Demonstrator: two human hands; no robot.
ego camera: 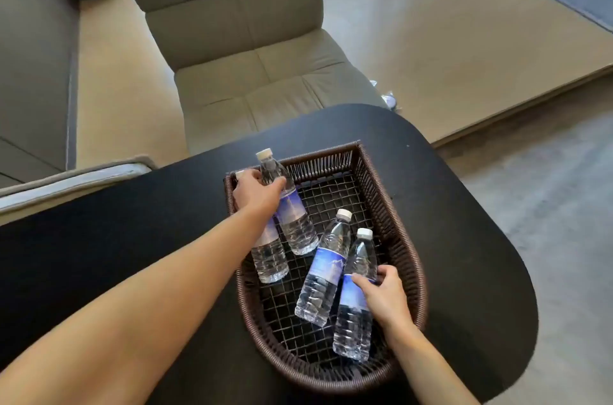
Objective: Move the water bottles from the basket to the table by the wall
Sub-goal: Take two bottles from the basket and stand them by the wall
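Gleaming black table (464, 205) beside beige sofa (238, 49)

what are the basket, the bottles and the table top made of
Basket: dark brown woven strands, probably synthetic rattan given the even sheen, with an open lattice bottom that could be wire or weave. Water bottles, such as the one under the right hand: clear thin ribbed plastic, white caps, blue-and-white paper or film labels. Table top: matte black, smooth; laminate or painted board, unclear which.

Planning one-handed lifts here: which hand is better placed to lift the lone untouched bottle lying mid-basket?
Probably the right hand. It grips the bottle lying right beside the untouched bottle, while the left hand is at the basket's far corner on two other bottles.
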